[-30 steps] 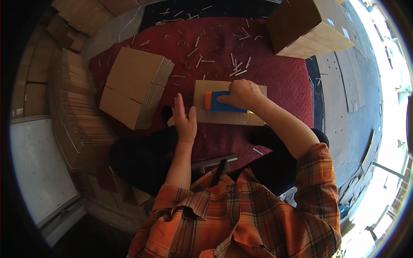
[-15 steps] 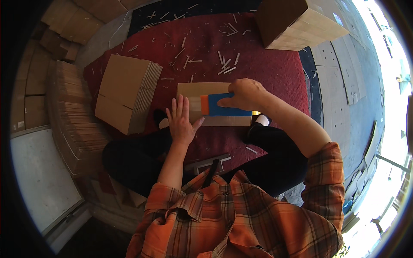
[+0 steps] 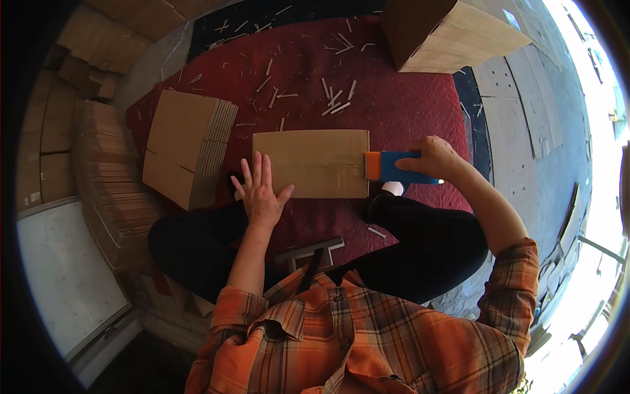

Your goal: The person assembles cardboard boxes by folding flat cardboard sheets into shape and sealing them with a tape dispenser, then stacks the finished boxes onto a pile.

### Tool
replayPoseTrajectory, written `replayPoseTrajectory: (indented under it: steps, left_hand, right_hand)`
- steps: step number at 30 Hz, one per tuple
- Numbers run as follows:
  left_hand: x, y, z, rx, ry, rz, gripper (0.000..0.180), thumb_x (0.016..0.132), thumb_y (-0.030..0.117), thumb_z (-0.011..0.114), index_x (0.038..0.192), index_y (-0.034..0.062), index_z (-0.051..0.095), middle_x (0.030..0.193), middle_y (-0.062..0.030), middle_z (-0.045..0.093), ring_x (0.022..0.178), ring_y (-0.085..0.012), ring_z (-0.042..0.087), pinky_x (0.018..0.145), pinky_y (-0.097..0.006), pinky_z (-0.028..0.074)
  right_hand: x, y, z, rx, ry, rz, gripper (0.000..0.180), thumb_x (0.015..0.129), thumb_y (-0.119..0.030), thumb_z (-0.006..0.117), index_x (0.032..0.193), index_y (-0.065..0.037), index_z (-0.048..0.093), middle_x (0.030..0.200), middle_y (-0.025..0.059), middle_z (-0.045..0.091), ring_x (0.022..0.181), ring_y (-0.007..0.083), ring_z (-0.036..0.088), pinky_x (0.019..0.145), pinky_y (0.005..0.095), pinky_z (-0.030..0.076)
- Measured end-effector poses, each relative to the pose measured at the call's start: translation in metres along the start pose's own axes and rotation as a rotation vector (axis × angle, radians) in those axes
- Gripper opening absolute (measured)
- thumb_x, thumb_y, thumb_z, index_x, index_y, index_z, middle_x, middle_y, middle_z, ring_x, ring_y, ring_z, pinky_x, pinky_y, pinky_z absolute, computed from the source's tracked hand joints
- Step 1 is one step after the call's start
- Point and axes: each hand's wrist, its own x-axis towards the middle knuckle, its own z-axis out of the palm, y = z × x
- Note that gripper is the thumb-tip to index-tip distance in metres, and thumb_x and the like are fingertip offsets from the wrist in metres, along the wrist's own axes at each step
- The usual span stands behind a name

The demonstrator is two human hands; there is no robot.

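Within R grip (image 3: 432, 157), blue/orng tool (image 3: 396, 168)

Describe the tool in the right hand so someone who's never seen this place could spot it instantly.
Start from the big red cloth, then find the cardboard box with the left hand at its left edge. At the box's right edge, the right hand grips the hand tool. Its blue body and orange left end set it apart from the plain brown box.

Pale strips (image 3: 340, 108) across a red cloth (image 3: 400, 108)
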Motion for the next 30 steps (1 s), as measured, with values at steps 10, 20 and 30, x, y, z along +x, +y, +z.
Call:
replayPoseTrajectory:
  steps: [10, 20, 30]
  left_hand:
    - [0.024, 0.156, -0.023, -0.301, -0.125, 0.26, 0.101, 0.083, 0.054, 0.065, 0.152, -0.0023, 0.017, 0.161, -0.0176, 0.013, 0.15, -0.0338, 0.007, 0.119, -0.054, 0.005]
    - [0.026, 0.172, -0.015, -0.245, -0.057, 0.271, 0.089, 0.08, 0.032, 0.066, 0.149, -0.005, 0.024, 0.159, -0.0207, 0.018, 0.149, -0.0358, 0.014, 0.12, -0.053, 0.009]
    - [0.026, 0.175, -0.012, -0.259, -0.072, 0.27, 0.089, 0.078, 0.03, 0.067, 0.149, -0.0062, 0.025, 0.159, -0.0205, 0.019, 0.149, -0.0352, 0.013, 0.12, -0.052, 0.008]
  right_hand:
    - [0.0, -0.009, -0.006, -0.013, -0.046, 0.026, 0.048, 0.08, -0.053, 0.069, 0.091, -0.007, 0.074, 0.08, 0.016, 0.069, 0.076, 0.029, 0.069, 0.073, 0.0405, 0.054]
    - [-0.026, 0.053, -0.012, 0.167, -0.025, 0.01, 0.051, 0.079, -0.05, 0.071, 0.102, -0.005, 0.073, 0.087, 0.0146, 0.071, 0.082, 0.0289, 0.07, 0.078, 0.0399, 0.054]
    - [0.005, 0.047, 0.017, -0.033, -0.121, 0.209, 0.052, 0.081, -0.055, 0.066, 0.098, -0.007, 0.075, 0.088, 0.0137, 0.072, 0.086, 0.0289, 0.07, 0.079, 0.0393, 0.054]
